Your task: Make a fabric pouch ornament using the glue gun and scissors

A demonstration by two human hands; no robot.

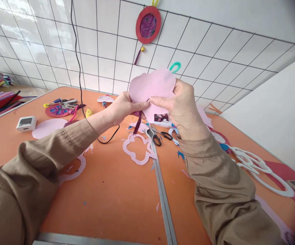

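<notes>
Both my hands hold up a pink paper flower shape (152, 83) above the far part of the table. My left hand (123, 107) pinches its lower left side, thumb laid across the paper. At the right side my right hand (183, 105) grips it, its thumb tip meeting the left thumb near the lower middle. A green loop (175, 67) sticks out behind the top right. Below the left thumb hangs a dark red tassel (137, 124). Black-handled scissors (156, 136) lie on the table beneath, beside a pink flower-shaped paper outline (137, 160). Most fingers are hidden behind the paper.
A red round ornament (148, 24) hangs on the white tiled wall. To the left are a small white box (26, 123), a pink paper oval (49, 128) and a black cable (78, 61). White ring-shaped cutouts (262, 166) lie right. A metal strip (162, 194) crosses the orange table (106, 200).
</notes>
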